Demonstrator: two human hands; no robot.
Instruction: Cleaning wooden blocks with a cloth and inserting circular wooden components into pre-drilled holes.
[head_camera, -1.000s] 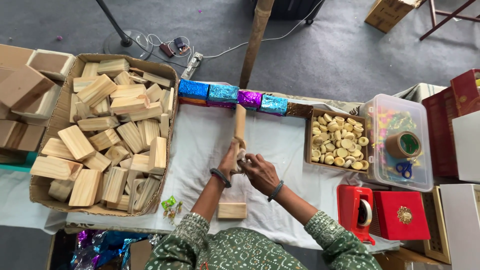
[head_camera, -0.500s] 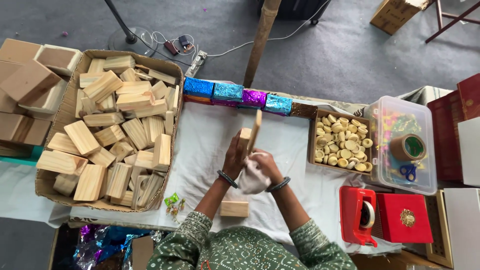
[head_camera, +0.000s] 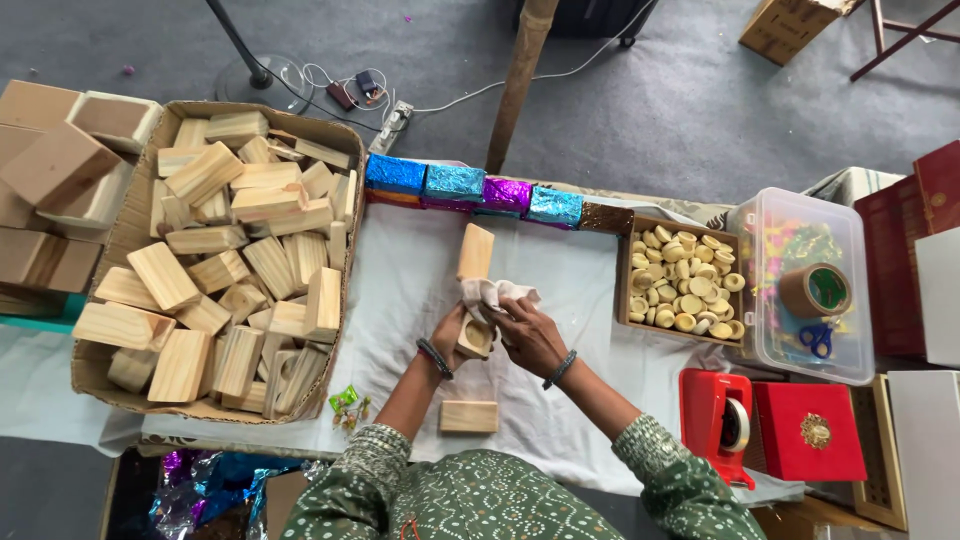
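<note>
Worktop (head_camera: 400, 290), white-covered. Carton of wooden blocks (head_camera: 215, 260), far left. Long wooden box (head_camera: 475, 255), centre, upright-tilted: left hand (head_camera: 455, 335) grip closed round its lower end. White cloth (head_camera: 490, 295): right hand (head_camera: 530, 335) presses it against the box. Small wooden block (head_camera: 468, 416), near edge.

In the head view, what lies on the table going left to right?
Stacked wooden boxes → carton of wooden blocks → wooden box in the hands → tray of small round pieces → clear plastic tub → red boxes.
</note>
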